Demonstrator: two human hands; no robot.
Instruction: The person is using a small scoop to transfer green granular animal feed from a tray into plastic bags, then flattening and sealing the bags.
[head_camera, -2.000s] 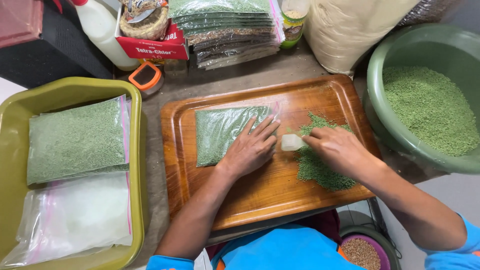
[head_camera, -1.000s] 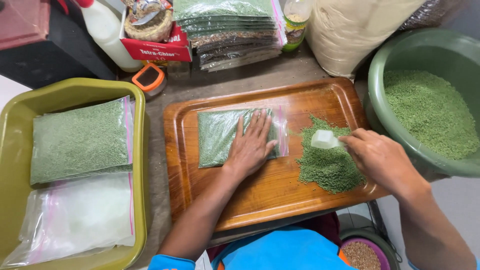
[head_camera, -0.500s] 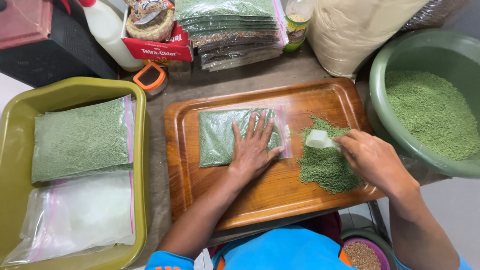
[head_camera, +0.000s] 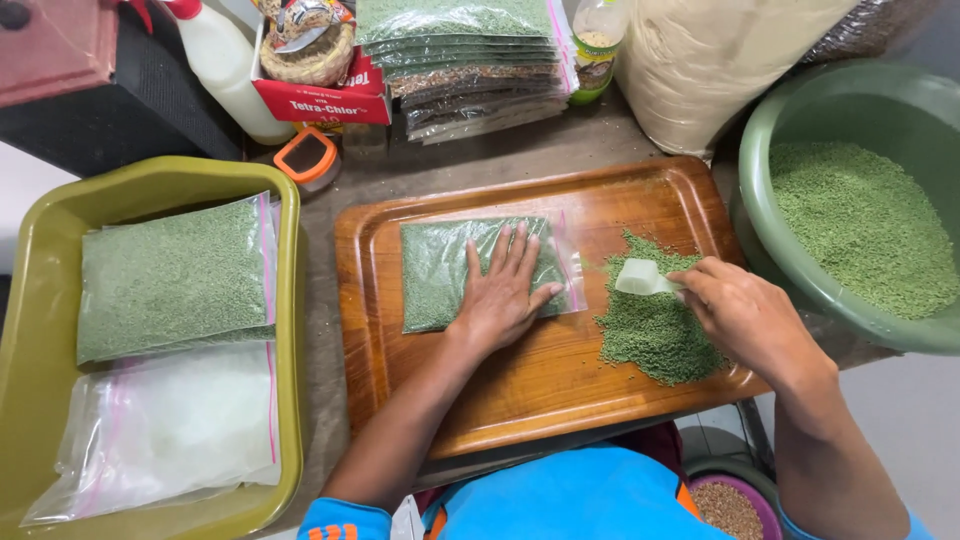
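A clear zip bag of green granules (head_camera: 440, 268) lies flat on the wooden tray (head_camera: 520, 400). My left hand (head_camera: 503, 295) presses flat on the bag's right half, fingers spread. My right hand (head_camera: 745, 318) grips a small white scoop (head_camera: 640, 277) over a loose pile of green granules (head_camera: 650, 325) on the tray's right side. The scoop's mouth points left, toward the bag's open end.
An olive tub (head_camera: 290, 330) at left holds a filled bag (head_camera: 175, 275) and empty clear bags (head_camera: 170, 430). A green basin of granules (head_camera: 860, 215) stands at right. Stacked filled bags (head_camera: 465, 55), a white bottle (head_camera: 225, 70), a red box and a large sack (head_camera: 720, 60) line the back.
My left hand slid right over the bag and flattened it. My right hand drew the scoop away from the bag's opening and now holds it over the loose pile.
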